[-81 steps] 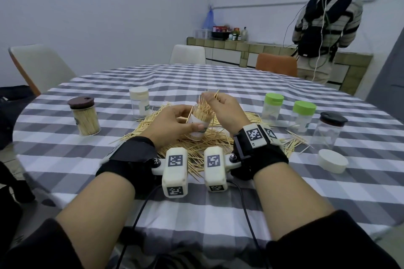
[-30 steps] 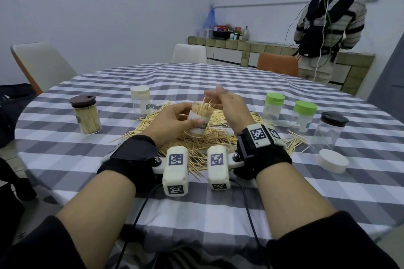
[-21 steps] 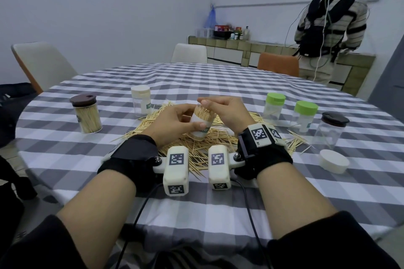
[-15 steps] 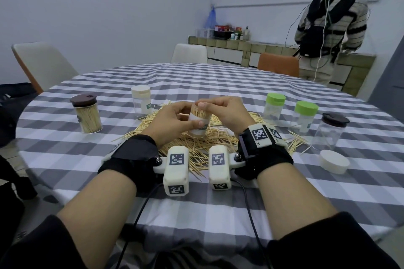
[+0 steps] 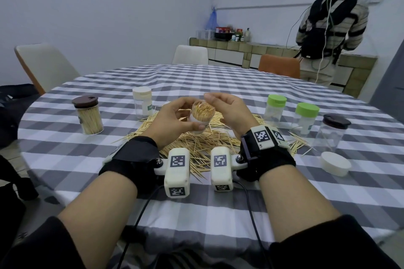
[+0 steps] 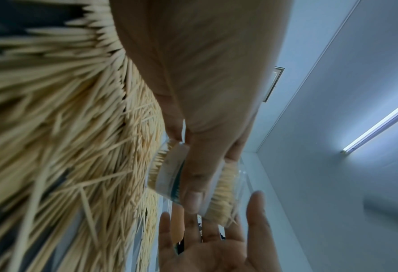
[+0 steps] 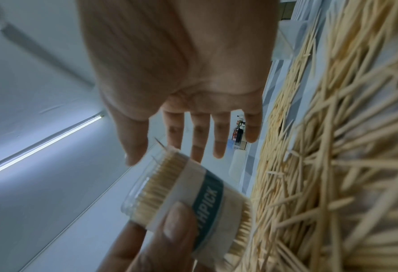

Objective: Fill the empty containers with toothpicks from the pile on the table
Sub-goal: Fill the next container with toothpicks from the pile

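Observation:
My left hand (image 5: 178,119) grips a small clear labelled container (image 5: 202,116), thumb in front and fingers behind, just above the toothpick pile (image 5: 205,144). The container is packed with toothpicks and its open mouth tilts toward me. In the left wrist view the left hand (image 6: 207,110) wraps the container (image 6: 223,198). My right hand (image 5: 228,110) hovers beside the container's mouth with straight, spread fingers and holds nothing. The right wrist view shows the right hand (image 7: 181,73) open above the container (image 7: 188,193), its label reading "THPICK".
On the checked table (image 5: 218,209) stand a brown-lidded jar (image 5: 88,116) full of toothpicks, a cream-lidded jar (image 5: 142,102), two green-lidded jars (image 5: 275,109), and a clear dark-lidded jar (image 5: 332,133). A loose white lid (image 5: 335,162) lies front right. A person (image 5: 328,35) stands at the back counter.
My right hand, which was pressing the toothpick tips at the container's mouth, has let go and opened. The toothpicks now sit level in the container, which has tilted toward me.

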